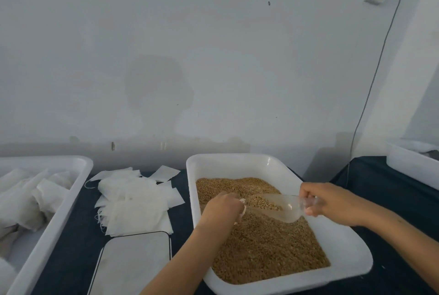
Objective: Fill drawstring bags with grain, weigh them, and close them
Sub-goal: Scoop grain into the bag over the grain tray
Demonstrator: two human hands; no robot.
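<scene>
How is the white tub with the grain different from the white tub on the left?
The grain tub holds loose brown grain, and both hands work over it; the left tub holds white bags. The grain tub shows whole; the left tub is cut off at the picture's edge. Both are white with rounded corners.

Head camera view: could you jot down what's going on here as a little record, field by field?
Activity: filling a small bag with grain over the grain tray
Left hand: grips a small white bag, mostly hidden by the hand
Right hand: holds a clear scoop by its handle, grain inside, its mouth at the bag
Grain tray: white, holding brown grain
Empty bags: flat white pile left of the grain tray
Left tray: white, holding bulging white bags
Scale: flat white plate in front of the pile
</scene>
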